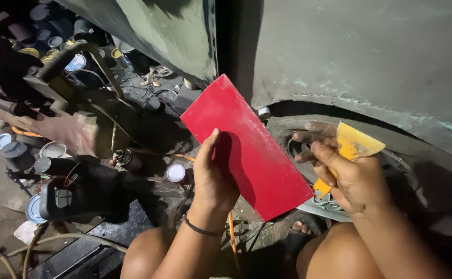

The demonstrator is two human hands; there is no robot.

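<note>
My left hand (211, 178) holds a flat red rectangular board (244, 144), thumb on its top face, tilted toward the car. To the right, my right hand (347, 173) grips a yellow plastic spreader (355, 144), its blade pointing up and right. Both hands hover in front of the grey, filler-smeared car body panel (360, 51) just above the wheel arch. A dark band circles my left wrist. My bare knees show at the bottom.
A wheel and tyre (288, 134) sit under the arch behind the board. Several paint cans (55, 44), a spray can (128, 160) and dark machinery (66, 103) crowd the floor at left. Hoses (55, 240) run along the lower left.
</note>
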